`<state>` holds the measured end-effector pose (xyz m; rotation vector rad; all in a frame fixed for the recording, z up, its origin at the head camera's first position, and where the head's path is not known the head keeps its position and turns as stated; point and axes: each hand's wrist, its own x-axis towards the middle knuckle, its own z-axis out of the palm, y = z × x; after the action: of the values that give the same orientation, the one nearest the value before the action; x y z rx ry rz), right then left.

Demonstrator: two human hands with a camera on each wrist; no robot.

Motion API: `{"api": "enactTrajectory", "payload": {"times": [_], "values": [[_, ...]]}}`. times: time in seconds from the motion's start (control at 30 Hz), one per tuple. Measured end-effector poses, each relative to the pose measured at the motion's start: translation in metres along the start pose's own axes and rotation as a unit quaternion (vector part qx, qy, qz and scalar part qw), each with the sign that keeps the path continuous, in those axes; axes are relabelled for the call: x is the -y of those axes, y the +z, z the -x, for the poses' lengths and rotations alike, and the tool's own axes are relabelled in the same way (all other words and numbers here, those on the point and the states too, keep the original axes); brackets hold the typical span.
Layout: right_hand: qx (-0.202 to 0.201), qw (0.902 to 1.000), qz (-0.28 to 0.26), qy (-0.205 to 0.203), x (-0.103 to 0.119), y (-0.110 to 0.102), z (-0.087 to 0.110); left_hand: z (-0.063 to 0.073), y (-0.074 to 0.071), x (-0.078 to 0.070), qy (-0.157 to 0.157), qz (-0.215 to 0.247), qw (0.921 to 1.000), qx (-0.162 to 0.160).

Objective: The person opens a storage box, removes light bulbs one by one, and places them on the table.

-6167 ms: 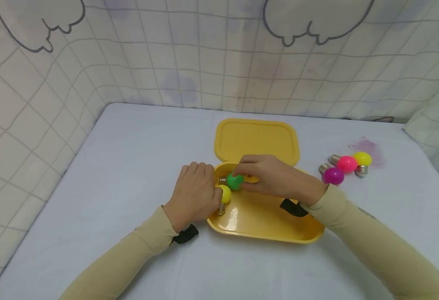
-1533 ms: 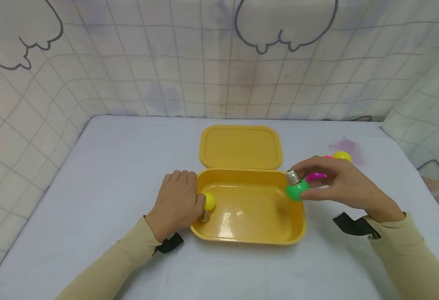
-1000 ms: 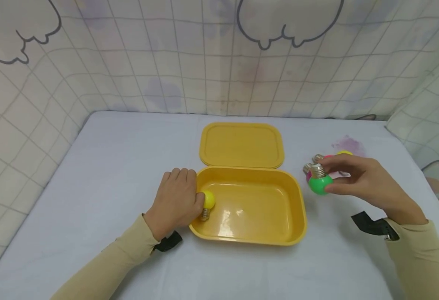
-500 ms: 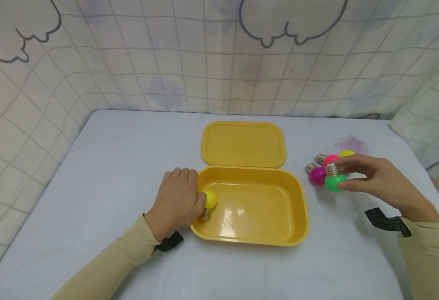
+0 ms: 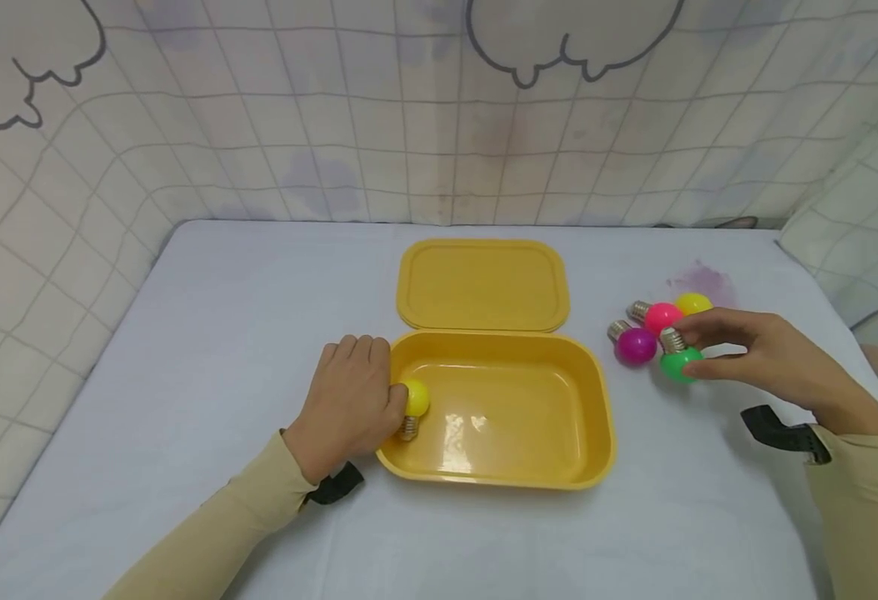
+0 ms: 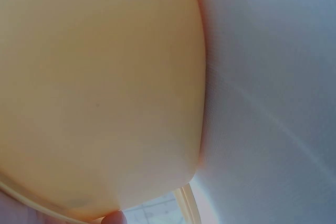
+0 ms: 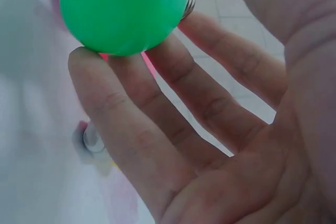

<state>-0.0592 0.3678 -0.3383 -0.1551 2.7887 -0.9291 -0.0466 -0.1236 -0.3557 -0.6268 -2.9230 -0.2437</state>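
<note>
My left hand (image 5: 351, 396) grips the left rim of a yellow plastic box (image 5: 499, 483), thumb inside. Against that wall, by the thumb, lies a yellow light bulb (image 5: 418, 398) with its metal screw base towards me. The left wrist view is mostly filled by the box's outer wall (image 6: 105, 87). At the right of the table my right hand (image 5: 780, 362) pinches a green light bulb (image 5: 677, 365) between thumb and fingers, screw base up, low over the cloth. In the right wrist view the green bulb (image 7: 121, 11) sits at the fingertips.
Right next to the green bulb lie a purple bulb (image 5: 637, 346), a pink bulb (image 5: 664, 316) and another yellow bulb (image 5: 692, 303), partly behind my right hand. A flat yellow lid (image 5: 484, 285) lies behind the box. A patterned curtain (image 5: 439, 125) hangs along the table's back edge.
My right hand has lifted the green bulb out of the box and carried it right, lowering it beside the purple bulb. My left hand has stayed on the rim.
</note>
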Motion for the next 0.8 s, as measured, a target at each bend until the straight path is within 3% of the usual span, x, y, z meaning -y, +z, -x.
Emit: {"api": "enactTrajectory", "payload": {"times": [0.47,0.8], "values": [[0.022,0.9978,0.062,0.008,-0.0014,0.0015,-0.0063,0.0003,0.0018,0.0008,0.003,0.002,0.9999,-0.011],[0.019,0.9968,0.078,0.008,-0.0008,0.0072,-0.0080,-0.0007,0.0010,-0.0009,0.005,-0.002,0.9999,-0.016]]}}
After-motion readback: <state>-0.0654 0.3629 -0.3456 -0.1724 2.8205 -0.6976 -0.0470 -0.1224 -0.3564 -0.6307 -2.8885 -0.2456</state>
